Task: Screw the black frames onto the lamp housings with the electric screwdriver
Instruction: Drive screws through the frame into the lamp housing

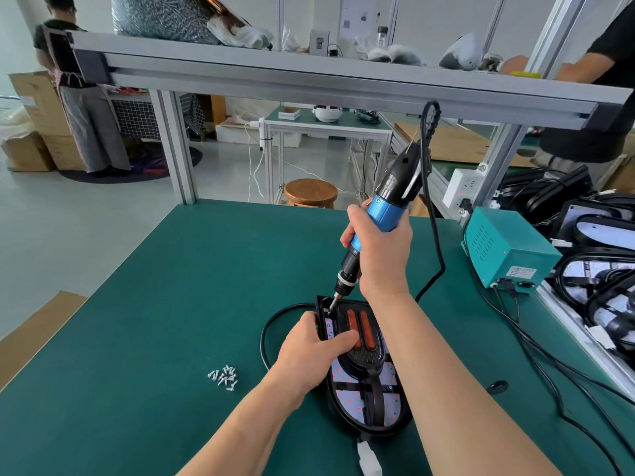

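A lamp housing (347,403) lies flat on the green mat, with a black frame (372,365) and two orange strips on top of it. My left hand (309,352) presses down on the housing's left side, thumb on the frame. My right hand (381,249) grips the blue and black electric screwdriver (388,201), tilted, its bit tip touching the housing's far left corner (330,309). A small heap of silver screws (225,376) lies on the mat to the left of my left arm.
A teal power box (508,249) sits at the right, cables trailing across the mat. More lamp housings (598,255) are piled beyond the table's right edge. An aluminium shelf beam (309,77) spans overhead. People stand at far left and far right.
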`<state>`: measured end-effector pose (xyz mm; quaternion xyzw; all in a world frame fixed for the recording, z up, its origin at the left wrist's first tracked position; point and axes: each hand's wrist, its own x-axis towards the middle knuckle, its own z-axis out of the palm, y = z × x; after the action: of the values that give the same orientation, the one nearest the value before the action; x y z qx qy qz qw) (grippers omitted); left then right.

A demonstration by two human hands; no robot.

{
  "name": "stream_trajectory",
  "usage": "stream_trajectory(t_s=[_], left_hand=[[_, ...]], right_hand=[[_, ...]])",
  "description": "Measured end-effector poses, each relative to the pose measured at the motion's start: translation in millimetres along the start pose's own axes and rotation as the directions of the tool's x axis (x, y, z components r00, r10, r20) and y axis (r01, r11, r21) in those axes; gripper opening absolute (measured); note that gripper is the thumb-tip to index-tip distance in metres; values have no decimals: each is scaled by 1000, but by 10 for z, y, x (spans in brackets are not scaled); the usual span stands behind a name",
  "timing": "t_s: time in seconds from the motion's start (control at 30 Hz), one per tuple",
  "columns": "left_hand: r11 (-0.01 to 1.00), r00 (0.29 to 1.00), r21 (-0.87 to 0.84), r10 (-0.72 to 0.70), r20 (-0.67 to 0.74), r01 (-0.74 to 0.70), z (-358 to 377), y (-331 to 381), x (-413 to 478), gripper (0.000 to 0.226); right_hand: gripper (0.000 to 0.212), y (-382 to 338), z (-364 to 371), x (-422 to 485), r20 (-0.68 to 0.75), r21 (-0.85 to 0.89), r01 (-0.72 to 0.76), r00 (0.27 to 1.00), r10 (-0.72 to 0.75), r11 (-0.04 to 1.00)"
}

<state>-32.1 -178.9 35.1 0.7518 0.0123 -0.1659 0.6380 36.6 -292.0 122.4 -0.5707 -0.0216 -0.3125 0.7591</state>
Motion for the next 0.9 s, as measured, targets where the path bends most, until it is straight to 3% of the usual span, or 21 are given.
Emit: stream_trajectory(t_s=[0.27, 0.53, 0.73, 0.9], left_hand=[[1000, 1000, -10, -8, -16, 8, 11, -3, 19, 54], [1000, 1000, -9, -16, -17, 15, 17, -9, 8, 56], [1000, 1000, -19, 3, 12, -3, 17, 21, -3, 56], [1000, 1000, -3, 12, 23, -12, 16, 18, 16, 64]], right_hand=[[18, 46, 25, -25, 71, -13, 8, 997, -7, 1000], [16, -23, 106, -145, 279, -79, -11, 960, 33, 997], [28, -147, 33, -132, 244, -55, -34, 969, 47, 998], [26, -200, -115, -152, 179, 57, -21, 984, 11, 998]])
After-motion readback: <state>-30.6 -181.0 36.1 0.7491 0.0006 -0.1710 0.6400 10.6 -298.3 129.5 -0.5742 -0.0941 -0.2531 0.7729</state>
